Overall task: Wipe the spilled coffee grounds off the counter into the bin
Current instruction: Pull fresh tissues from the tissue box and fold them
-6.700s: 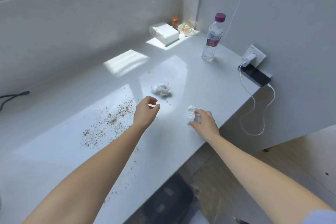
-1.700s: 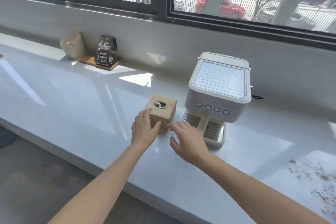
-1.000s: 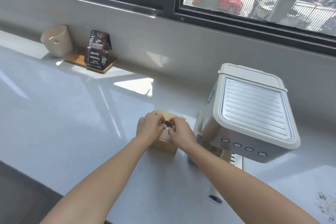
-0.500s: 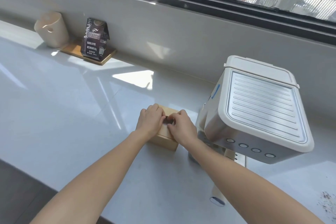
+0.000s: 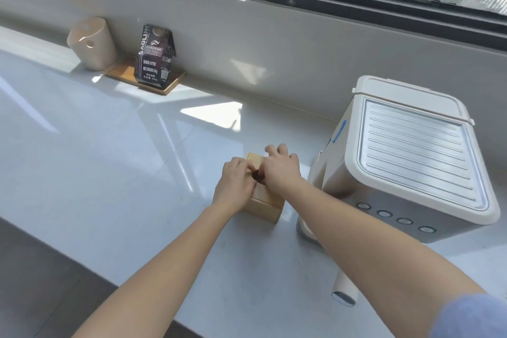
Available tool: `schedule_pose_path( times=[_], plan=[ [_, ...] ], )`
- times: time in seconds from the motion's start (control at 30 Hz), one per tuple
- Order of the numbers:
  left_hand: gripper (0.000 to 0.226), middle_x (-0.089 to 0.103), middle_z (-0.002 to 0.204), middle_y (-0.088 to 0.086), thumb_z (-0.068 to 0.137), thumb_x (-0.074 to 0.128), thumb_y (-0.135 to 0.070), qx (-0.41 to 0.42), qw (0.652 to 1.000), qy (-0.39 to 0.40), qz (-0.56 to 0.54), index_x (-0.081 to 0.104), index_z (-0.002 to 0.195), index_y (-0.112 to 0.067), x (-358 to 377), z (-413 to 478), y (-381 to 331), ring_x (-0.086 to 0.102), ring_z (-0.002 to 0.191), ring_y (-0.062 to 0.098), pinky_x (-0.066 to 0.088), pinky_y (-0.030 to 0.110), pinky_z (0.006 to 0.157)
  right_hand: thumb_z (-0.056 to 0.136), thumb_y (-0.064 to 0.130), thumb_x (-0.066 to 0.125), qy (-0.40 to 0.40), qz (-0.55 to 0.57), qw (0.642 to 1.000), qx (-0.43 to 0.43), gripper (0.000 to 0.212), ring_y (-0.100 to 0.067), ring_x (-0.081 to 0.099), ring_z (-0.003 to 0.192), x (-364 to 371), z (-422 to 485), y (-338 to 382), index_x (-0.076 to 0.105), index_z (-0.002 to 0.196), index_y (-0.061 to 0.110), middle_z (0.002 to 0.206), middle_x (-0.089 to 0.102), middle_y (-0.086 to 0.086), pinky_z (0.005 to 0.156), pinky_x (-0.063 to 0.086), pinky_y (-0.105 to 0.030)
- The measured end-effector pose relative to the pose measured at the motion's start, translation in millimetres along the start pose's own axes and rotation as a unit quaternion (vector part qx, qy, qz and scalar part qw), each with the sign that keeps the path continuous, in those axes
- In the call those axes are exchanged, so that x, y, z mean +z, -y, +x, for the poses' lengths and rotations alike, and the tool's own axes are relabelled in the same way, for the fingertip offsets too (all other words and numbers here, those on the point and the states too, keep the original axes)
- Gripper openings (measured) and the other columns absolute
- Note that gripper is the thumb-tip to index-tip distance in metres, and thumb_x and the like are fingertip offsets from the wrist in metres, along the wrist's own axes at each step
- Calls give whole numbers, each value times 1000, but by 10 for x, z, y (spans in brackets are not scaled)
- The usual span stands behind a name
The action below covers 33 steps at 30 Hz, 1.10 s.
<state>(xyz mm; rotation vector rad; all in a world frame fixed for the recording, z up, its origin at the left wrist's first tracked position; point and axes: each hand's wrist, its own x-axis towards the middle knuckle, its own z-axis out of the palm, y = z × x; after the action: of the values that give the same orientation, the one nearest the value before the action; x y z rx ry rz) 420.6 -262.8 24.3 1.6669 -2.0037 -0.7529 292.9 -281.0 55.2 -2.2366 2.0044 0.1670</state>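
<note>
A small wooden tissue box (image 5: 264,204) stands on the white counter (image 5: 96,145), just left of the coffee machine. My left hand (image 5: 236,185) grips the box's left top, fingers bent toward the dark round opening. My right hand (image 5: 282,171) lies over the right top with thumb and forefinger at that opening; the other fingers spread across the far edge. No tissue shows between the fingers. Neither the spilled coffee grounds nor a bin is in view.
A white coffee machine (image 5: 411,159) stands close on the right, its handle (image 5: 344,289) sticking out toward me. At the back left, a dark coffee bag (image 5: 155,59) on a wooden tray (image 5: 126,74) and a beige cup (image 5: 92,42). The counter's front edge runs diagonally at lower left.
The view turned from the spill to the tissue box. Both hands came onto the box top and stay at its opening. In the last half second they have barely shifted.
</note>
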Motion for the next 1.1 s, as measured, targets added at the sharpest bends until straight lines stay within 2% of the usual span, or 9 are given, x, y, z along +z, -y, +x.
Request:
schedule_pose_path(
  times=[0.17,0.37,0.53,0.63,0.77,0.87,0.93,1.03,1.1],
  plan=[
    [21,53,120,-4,88,52,-15,-18,999,2,-36,56,108,-18,-3,-74,72,41,116,17,48,42,83,91,22,48,67,-87,986,-124,24,-27,17,140,-66,148,24,69,102,24,153,26,-3,100,31,-42],
    [17,53,119,-6,91,51,-18,-21,999,-10,-37,55,107,-18,32,-108,97,40,114,14,48,39,73,94,27,47,37,-165,959,-228,26,-25,17,141,-23,241,-44,69,107,32,151,27,-6,100,32,-37],
    [19,50,124,-6,94,48,-17,-18,999,-21,-28,54,112,-17,93,-145,89,36,118,13,47,38,72,92,25,50,36,-127,964,-229,21,-26,25,136,15,246,-55,71,96,27,147,31,-6,93,36,-35],
    [22,46,132,-5,97,45,-19,-1,1000,-14,-18,52,118,-15,109,-181,92,35,122,16,47,41,81,93,26,49,30,-134,969,-205,24,-27,24,136,41,185,-52,69,104,29,148,30,-6,91,38,-37],
    [24,45,132,-1,97,43,-17,-11,1000,-8,-10,49,120,-15,82,-186,56,35,124,21,46,44,84,93,25,42,-62,-75,986,-138,28,-25,46,109,81,-52,-8,69,98,29,111,53,-2,70,32,-33],
    [27,44,133,0,97,42,-15,-19,1000,-5,-8,47,124,-15,72,-204,19,34,125,21,46,42,83,90,18,39,81,-24,995,-58,30,-26,56,90,29,-134,64,65,101,24,92,60,-3,61,34,-30],
    [29,43,134,0,97,42,-14,-23,1000,-3,-10,46,126,-15,80,-210,8,33,126,21,46,43,84,91,17,36,193,-55,979,-36,32,-25,53,86,-62,-16,116,60,111,21,95,57,-3,63,39,-32],
    [29,43,134,0,97,43,-13,-26,1000,0,-10,46,125,-16,76,-209,7,33,126,21,46,45,85,95,13,31,299,-70,951,-31,36,-29,51,96,-129,174,184,52,123,7,113,56,-12,91,47,-39],
    [29,43,133,0,96,42,-12,-28,1000,-2,-12,47,124,-16,82,-209,7,34,125,21,46,44,84,95,13,32,314,-81,945,-34,34,-29,48,94,-101,225,207,49,123,5,104,53,-12,95,45,-39]
  ],
)
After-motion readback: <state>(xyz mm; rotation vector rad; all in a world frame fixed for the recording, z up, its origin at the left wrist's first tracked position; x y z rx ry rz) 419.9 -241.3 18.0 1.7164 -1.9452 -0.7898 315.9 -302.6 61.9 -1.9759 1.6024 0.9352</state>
